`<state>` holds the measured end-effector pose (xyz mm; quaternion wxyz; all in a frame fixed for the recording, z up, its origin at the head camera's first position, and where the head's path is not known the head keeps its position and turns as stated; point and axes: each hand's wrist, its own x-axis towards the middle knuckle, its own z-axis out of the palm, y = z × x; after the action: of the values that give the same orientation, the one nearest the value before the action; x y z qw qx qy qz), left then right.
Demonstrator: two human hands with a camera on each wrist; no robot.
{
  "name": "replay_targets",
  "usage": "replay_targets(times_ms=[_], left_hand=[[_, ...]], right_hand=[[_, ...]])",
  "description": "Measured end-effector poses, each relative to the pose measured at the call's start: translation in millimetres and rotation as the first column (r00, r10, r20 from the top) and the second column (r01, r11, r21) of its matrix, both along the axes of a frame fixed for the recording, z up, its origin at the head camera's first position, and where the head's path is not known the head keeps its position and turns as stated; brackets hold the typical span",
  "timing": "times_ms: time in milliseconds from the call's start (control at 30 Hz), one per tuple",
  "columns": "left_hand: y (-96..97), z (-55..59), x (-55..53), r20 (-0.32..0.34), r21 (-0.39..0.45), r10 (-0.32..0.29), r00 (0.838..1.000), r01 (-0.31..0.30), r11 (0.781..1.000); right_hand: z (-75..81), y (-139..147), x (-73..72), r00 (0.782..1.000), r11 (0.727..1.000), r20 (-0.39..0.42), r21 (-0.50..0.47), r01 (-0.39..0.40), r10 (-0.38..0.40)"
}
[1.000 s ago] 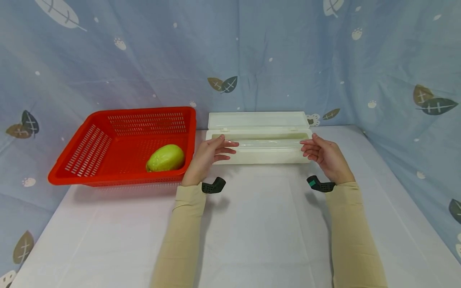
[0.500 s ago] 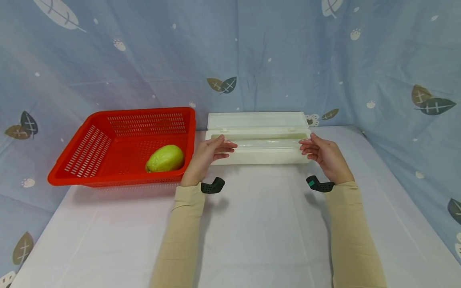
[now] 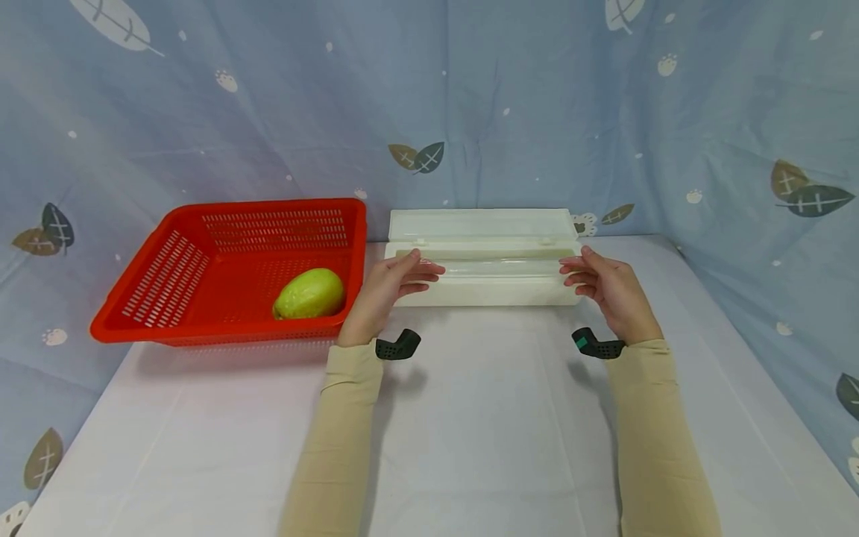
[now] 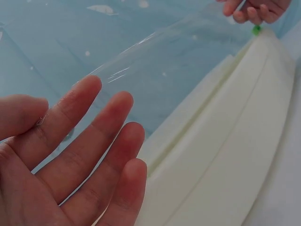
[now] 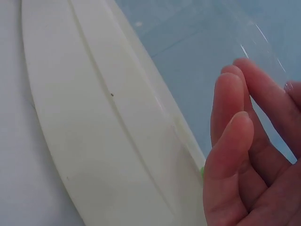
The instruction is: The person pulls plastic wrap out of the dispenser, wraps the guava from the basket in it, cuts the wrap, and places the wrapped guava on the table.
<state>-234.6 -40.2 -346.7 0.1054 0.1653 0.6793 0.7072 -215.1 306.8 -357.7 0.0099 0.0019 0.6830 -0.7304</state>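
Observation:
A sheet of clear cling film (image 3: 502,267) stretches between my two hands, just above the white cling film dispenser box (image 3: 496,293). My left hand (image 3: 384,294) pinches one corner of the film between thumb and index finger, the other fingers spread. At the opposite corner, my right hand (image 3: 619,297) pinches the film the same way, its remaining fingers bent. In the left wrist view, the film (image 4: 188,42) runs taut from the left hand (image 4: 84,150) to the far hand. The box's lid (image 3: 479,223) stands raised at the back.
A red plastic basket (image 3: 228,333) stands to the left, close by my left wrist. One yellow-green oval fruit (image 3: 309,293) lies in its right front corner. Behind everything hangs a blue patterned curtain (image 3: 510,89). A white cloth (image 3: 483,418) covers the table.

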Motion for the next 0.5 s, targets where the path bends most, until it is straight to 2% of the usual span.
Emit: replay_targets(times_ms=[233,367,500], left_hand=[[-0.5,5.0,2.0,-0.007,-0.009,-0.004,1.0,0.003,1.0],[-1.3,7.1,3.1,-0.007,-0.007,-0.007,1.0,0.007,1.0],[-2.0,8.6,4.3,-0.007,-0.004,-0.011,1.0,0.011,1.0]], right_hand=[[4.2,-2.9,1.8,0.998,0.997,-0.03,0.055,0.061,-0.06],[4.9,-4.1,2.6,0.996,0.992,-0.057,0.095,0.079,-0.074],[6.3,-5.5,3.7,0.994,0.992,-0.074,0.094,0.083,-0.076]])
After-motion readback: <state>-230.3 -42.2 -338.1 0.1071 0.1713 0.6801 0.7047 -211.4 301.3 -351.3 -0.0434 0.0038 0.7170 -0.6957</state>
